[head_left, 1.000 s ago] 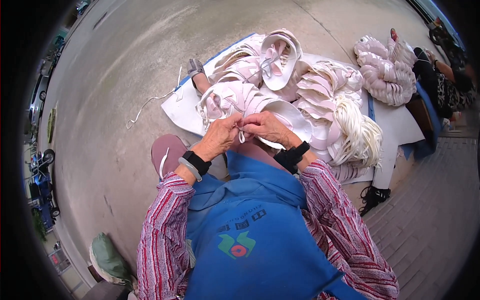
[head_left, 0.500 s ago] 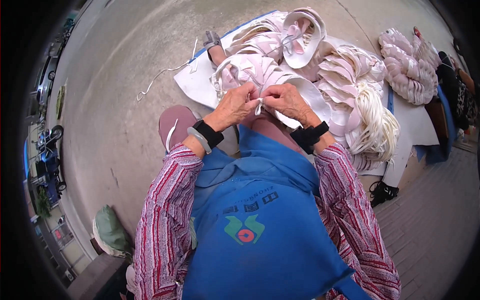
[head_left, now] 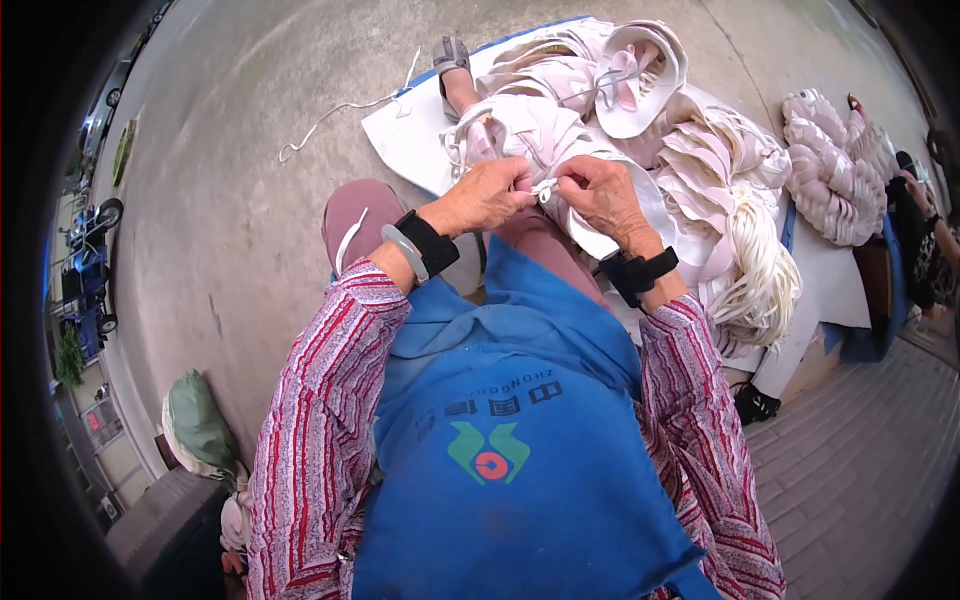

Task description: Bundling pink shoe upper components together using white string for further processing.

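Above my lap, a knotted white shoelace (head_left: 544,190) is stretched between my two hands, with small loops at its middle. My left hand (head_left: 490,194) pinches it from the left, thumb and fingers closed. From the other side my right hand (head_left: 606,203) grips it in the same way, its fingers curled. Just beyond them lies a bunch of white and pale pink shoe uppers (head_left: 535,125), overlapping one another and resting against my leg. Some of the lace is hidden behind my fingers.
More stacked uppers (head_left: 715,150) lie to the right, with a hank of white laces (head_left: 757,265) on them. White sheeting (head_left: 405,150) is underneath. A loose lace (head_left: 335,112) trails on the concrete. At far right are another pile of uppers (head_left: 828,165) and a person (head_left: 918,220).
My hands have drawn slightly apart, and the knotted lace with its small loops now shows more plainly between them. The whole view has shifted a little.
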`<action>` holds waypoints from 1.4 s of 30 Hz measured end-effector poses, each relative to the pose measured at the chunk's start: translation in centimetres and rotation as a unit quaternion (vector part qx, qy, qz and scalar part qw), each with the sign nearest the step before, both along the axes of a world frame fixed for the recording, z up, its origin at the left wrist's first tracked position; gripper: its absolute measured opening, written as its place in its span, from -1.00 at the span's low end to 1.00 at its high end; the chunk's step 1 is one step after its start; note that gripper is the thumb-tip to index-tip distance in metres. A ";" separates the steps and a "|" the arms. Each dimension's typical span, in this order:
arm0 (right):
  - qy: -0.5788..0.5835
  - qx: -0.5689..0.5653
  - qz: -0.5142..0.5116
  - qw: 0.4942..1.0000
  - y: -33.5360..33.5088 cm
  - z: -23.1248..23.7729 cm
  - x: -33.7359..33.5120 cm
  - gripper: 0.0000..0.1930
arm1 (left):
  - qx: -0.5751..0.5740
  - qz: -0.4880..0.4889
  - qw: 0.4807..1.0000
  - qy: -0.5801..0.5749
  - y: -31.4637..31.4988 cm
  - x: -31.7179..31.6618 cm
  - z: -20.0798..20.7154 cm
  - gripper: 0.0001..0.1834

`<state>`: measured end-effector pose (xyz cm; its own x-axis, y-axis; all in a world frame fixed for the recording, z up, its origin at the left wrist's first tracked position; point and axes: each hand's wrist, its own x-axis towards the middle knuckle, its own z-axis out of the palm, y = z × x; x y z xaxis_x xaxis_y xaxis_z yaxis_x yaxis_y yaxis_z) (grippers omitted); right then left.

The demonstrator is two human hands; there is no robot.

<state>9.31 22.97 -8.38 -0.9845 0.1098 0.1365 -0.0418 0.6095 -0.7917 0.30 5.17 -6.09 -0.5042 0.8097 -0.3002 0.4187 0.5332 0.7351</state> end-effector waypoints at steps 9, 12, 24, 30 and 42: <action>-0.089 -0.109 0.012 0.990 0.2 -0.5 0.7 -0.82 | -0.013 0.022 0.991 -0.133 0.6 -0.7 -0.4 -0.80; -0.066 -0.101 -0.001 0.993 0.1 -1.1 0.9 -0.80 | -0.006 0.041 0.989 -0.145 0.8 -0.7 -0.3 -0.81; -0.060 -0.133 0.032 0.989 -0.4 -0.9 1.0 -0.82 | -0.029 0.025 0.989 -0.140 1.0 -0.7 -0.2 -0.70; -0.033 -0.121 -0.028 0.992 -1.2 -1.0 1.3 -0.81 | -0.021 0.052 0.985 -0.161 1.3 -0.1 0.3 -0.72; -0.047 -0.202 -0.032 0.978 -1.2 -1.0 0.9 -0.80 | -0.022 0.088 0.973 -0.213 1.4 -0.3 -0.7 -0.62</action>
